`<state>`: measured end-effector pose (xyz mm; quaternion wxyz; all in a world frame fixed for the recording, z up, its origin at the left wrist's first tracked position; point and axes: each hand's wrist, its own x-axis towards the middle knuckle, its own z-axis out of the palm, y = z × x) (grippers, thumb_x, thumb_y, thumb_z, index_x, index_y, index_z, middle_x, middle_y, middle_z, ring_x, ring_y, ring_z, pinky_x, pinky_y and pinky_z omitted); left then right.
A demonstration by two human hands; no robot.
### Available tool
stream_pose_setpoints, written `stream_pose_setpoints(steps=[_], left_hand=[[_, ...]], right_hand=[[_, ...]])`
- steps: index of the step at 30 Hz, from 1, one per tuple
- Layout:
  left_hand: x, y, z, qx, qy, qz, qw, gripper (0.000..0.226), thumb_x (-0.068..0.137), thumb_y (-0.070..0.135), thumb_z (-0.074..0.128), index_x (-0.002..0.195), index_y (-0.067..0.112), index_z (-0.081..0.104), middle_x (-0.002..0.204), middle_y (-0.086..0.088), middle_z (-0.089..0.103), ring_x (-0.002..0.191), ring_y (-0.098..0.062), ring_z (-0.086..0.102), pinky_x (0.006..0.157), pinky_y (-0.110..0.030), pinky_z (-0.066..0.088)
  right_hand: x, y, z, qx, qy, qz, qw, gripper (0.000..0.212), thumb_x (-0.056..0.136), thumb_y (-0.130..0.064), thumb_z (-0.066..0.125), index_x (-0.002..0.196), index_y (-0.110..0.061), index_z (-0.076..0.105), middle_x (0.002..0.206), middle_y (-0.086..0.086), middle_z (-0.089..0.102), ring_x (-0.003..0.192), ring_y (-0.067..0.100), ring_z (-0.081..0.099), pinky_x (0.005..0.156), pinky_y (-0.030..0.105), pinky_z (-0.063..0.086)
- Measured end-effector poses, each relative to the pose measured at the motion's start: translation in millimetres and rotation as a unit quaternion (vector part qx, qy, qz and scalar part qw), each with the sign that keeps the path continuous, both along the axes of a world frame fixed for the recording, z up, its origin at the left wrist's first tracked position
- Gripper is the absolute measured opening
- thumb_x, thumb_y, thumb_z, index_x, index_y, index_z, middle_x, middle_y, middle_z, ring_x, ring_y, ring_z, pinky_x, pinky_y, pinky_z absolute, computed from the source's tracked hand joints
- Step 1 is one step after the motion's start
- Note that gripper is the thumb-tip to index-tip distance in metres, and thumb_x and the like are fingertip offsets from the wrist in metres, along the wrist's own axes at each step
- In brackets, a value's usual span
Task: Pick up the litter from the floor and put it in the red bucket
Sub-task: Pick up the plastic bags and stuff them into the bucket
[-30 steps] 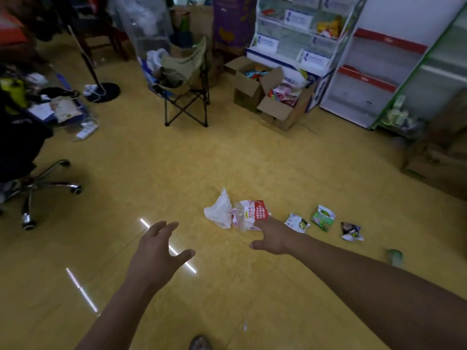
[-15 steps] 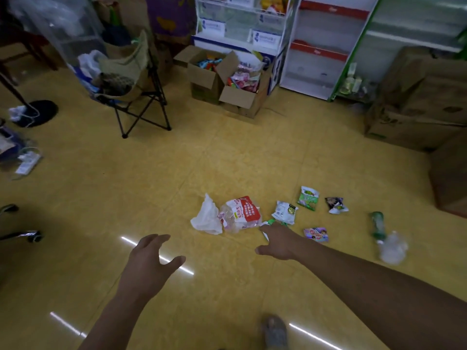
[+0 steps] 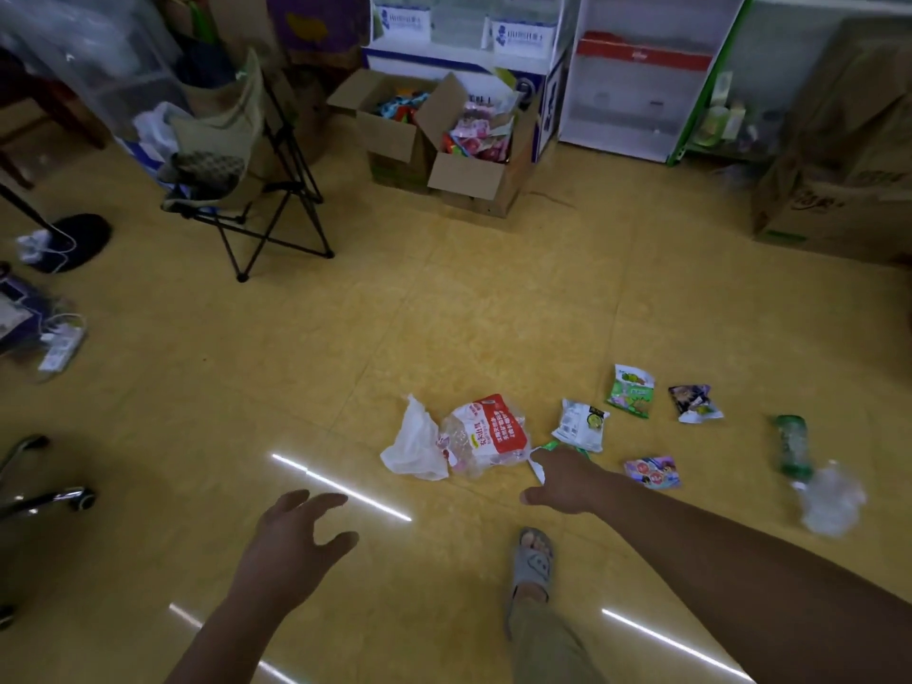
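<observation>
while you lean over the yellow tiled floor (image 3: 444, 313), your left hand (image 3: 291, 540) hovers above it with fingers spread and relaxed, holding nothing. your right hand (image 3: 562, 478) is stretched forward and low, its fingertips at a small green-and-white wrapper (image 3: 549, 446); the back of the hand hides the fingers, so i cannot tell whether they are pinching it or only touching it. the litter lies in a loose row on the floor beyond that hand: a white plastic bag (image 3: 414, 446) touching a clear bag with a red label (image 3: 486, 436), then a white-and-green packet (image 3: 580, 427) just past your fingertips, a green packet (image 3: 631, 398) and a dark packet (image 3: 693, 403) farther out, and a pink-and-purple packet (image 3: 652, 471) close beside your forearm. well to the right, a green bottle (image 3: 792, 444) lies next to a crumpled clear bottle (image 3: 831, 501). your sandalled foot (image 3: 533, 565) stands under your right arm. a folding chair (image 3: 247, 155) and open cardboard boxes (image 3: 469, 160) sit farther back.
</observation>
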<state>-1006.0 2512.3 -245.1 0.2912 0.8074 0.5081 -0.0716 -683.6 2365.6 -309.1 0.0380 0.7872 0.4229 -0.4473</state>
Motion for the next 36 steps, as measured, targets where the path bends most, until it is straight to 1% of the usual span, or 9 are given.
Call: stream_pose_setpoints(steps=[2, 4, 7, 11, 16, 20, 23, 30, 36], left_hand=[[21.5, 17.6, -7.3, -0.005, 0.018, 0.001, 1.000, 0.050, 0.072, 0.046, 0.080, 0.120, 0.041, 0.064, 0.136, -0.009, 0.051, 0.109, -0.019, 0.058, 0.096, -0.030, 0.045], [46.6, 31.6, -13.0, -0.010, 0.027, -0.002, 1.000, 0.050, 0.072, 0.042, 0.082, 0.119, 0.037, 0.066, 0.135, -0.013, 0.053, 0.113, -0.021, 0.058, 0.098, -0.030, 0.043], [87.9, 52.5, -25.7, -0.022, 0.036, -0.013, 0.999, 0.050, 0.073, 0.040, 0.081, 0.121, 0.035, 0.066, 0.134, -0.015, 0.054, 0.125, -0.023, 0.052, 0.103, -0.031, 0.041], [129.8, 74.3, -44.5, -0.047, 0.040, -0.009, 0.998, 0.051, 0.074, 0.042, 0.080, 0.122, 0.035, 0.065, 0.137, -0.015, 0.052, 0.128, -0.021, 0.049, 0.104, -0.031, 0.040], [163.0, 100.7, -78.9, -0.067, 0.067, -0.021, 0.995, 0.054, 0.077, 0.044, 0.077, 0.128, 0.035, 0.061, 0.133, -0.011, 0.055, 0.136, -0.019, 0.040, 0.107, -0.031, 0.036], [174.6, 122.8, -116.4, -0.077, 0.087, -0.034, 0.993, 0.057, 0.078, 0.045, 0.075, 0.131, 0.035, 0.057, 0.134, -0.008, 0.054, 0.132, -0.022, 0.044, 0.107, -0.037, 0.039], [177.6, 142.1, -152.1, -0.084, 0.094, -0.046, 0.991, 0.054, 0.078, 0.046, 0.073, 0.129, 0.036, 0.059, 0.129, -0.005, 0.057, 0.122, -0.020, 0.052, 0.102, -0.039, 0.045], [195.3, 187.3, -254.8, -0.099, 0.098, -0.101, 0.985, 0.049, 0.082, 0.041, 0.070, 0.129, 0.035, 0.059, 0.122, -0.001, 0.058, 0.118, -0.017, 0.053, 0.102, -0.032, 0.042], [209.5, 220.6, -335.1, -0.109, 0.113, -0.139, 0.978, 0.047, 0.086, 0.042, 0.066, 0.131, 0.033, 0.057, 0.127, -0.007, 0.057, 0.123, -0.021, 0.050, 0.103, -0.028, 0.035]], right_hand=[[21.8, 15.5, -13.7, -0.009, 0.011, -0.009, 1.000, 0.059, 0.087, -0.053, 0.062, 0.133, -0.022, 0.042, 0.138, 0.012, 0.046, 0.117, 0.026, 0.049, 0.088, 0.033, 0.041], [40.5, 29.0, -25.3, -0.014, 0.018, -0.021, 1.000, 0.072, 0.086, -0.053, 0.063, 0.142, -0.015, 0.037, 0.142, 0.014, 0.043, 0.123, 0.028, 0.048, 0.092, 0.033, 0.042], [69.8, 50.1, -42.7, -0.020, 0.032, -0.023, 0.999, 0.066, 0.087, -0.050, 0.064, 0.137, -0.013, 0.041, 0.138, 0.015, 0.047, 0.113, 0.026, 0.050, 0.082, 0.029, 0.037], [99.3, 76.2, -55.8, -0.031, 0.034, -0.014, 0.999, 0.078, 0.089, -0.050, 0.062, 0.149, -0.016, 0.027, 0.148, 0.016, 0.036, 0.132, 0.032, 0.043, 0.102, 0.034, 0.039], [122.8, 104.2, -92.2, -0.046, 0.032, -0.015, 0.998, 0.082, 0.086, -0.053, 0.063, 0.149, -0.016, 0.026, 0.142, 0.018, 0.037, 0.127, 0.033, 0.046, 0.101, 0.038, 0.043], [125.5, 120.3, -130.4, -0.053, 0.030, 0.009, 0.998, 0.082, 0.086, -0.054, 0.062, 0.149, -0.016, 0.024, 0.140, 0.017, 0.037, 0.124, 0.035, 0.047, 0.100, 0.039, 0.044], [122.3, 130.9, -162.8, -0.046, 0.033, 0.008, 0.998, 0.083, 0.085, -0.053, 0.064, 0.149, -0.018, 0.024, 0.140, 0.016, 0.037, 0.123, 0.034, 0.048, 0.099, 0.038, 0.043], [115.2, 162.4, -253.3, -0.045, 0.035, -0.011, 0.998, 0.082, 0.086, -0.049, 0.065, 0.149, -0.019, 0.022, 0.146, 0.016, 0.034, 0.128, 0.035, 0.044, 0.103, 0.041, 0.042], [113.8, 190.6, -314.0, -0.052, 0.016, -0.005, 0.999, 0.082, 0.087, -0.045, 0.065, 0.150, -0.016, 0.021, 0.145, 0.017, 0.036, 0.128, 0.031, 0.044, 0.101, 0.036, 0.041]])
